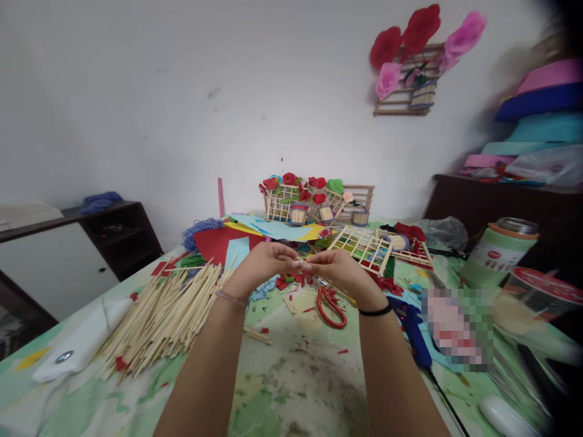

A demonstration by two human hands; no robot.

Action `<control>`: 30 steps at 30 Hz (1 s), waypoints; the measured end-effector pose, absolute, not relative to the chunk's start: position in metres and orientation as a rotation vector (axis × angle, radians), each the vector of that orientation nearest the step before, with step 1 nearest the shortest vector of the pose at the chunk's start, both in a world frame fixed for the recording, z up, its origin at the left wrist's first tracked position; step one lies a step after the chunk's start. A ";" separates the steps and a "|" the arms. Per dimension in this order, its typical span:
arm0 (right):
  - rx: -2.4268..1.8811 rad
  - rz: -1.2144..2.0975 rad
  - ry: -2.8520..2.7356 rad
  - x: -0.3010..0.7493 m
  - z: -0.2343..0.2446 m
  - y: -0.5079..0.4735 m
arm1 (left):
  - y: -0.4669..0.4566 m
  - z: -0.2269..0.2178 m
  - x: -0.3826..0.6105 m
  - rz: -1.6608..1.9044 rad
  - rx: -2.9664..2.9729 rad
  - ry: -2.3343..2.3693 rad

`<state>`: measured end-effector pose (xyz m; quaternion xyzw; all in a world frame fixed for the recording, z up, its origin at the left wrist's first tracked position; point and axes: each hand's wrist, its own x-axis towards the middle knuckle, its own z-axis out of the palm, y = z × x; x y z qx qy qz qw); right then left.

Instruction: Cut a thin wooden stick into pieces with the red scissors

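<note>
My left hand [269, 262] and my right hand [342, 271] meet over the middle of the table, fingertips pinched together. Whatever they hold between them is too small and blurred to name. Just below my right hand lies a pair of scissors with red handles [331, 309], its blades partly hidden by the fingers. A big pile of thin wooden sticks [168, 315] spreads to the left of my left forearm. Right of my right wrist, a blue glue gun [412, 328] rests on the table with its cord trailing forward.
Behind the hands are coloured paper sheets [273, 227], stick lattices [362, 247] and small stick baskets with red paper flowers [298, 213]. A green bottle [498, 252] and a red-lidded tub [540, 297] stand at right. A white power bank-like object [84, 340] lies left. Red scraps litter the tablecloth.
</note>
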<state>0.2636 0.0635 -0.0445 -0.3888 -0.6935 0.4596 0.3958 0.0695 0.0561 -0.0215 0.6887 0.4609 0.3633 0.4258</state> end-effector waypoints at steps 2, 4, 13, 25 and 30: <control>-0.982 1.170 -1.761 0.265 -0.045 0.063 | 0.055 -0.021 0.070 0.908 1.727 1.153; -0.991 1.182 -1.764 0.266 -0.044 0.063 | 0.055 -0.020 0.071 0.887 1.736 1.163; -1.027 1.164 -1.874 0.271 -0.040 0.063 | 0.057 -0.024 0.073 0.826 1.679 1.093; -1.104 1.086 -2.058 0.275 -0.039 0.063 | 0.054 -0.024 0.070 0.721 1.777 1.131; -1.098 1.074 -2.127 0.273 -0.036 0.060 | 0.056 -0.026 0.074 0.702 1.772 1.162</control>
